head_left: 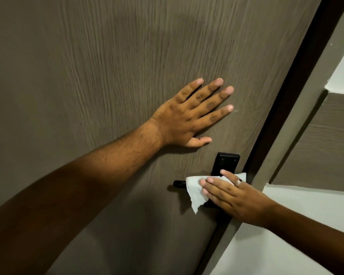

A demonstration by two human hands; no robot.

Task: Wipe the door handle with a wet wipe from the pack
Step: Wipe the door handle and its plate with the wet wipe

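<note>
Your left hand (189,114) lies flat and fully open on the brown door (87,66), fingers spread, holding nothing. Your right hand (234,197) is nearly flat, fingers extended, pressing the white wet wipe (196,192) over the black door handle (179,183). The handle's long axis runs horizontal, free end pointing left, away from the door edge. Its black plate (225,162) stands upright just above. Wipe corner hangs down.
</note>
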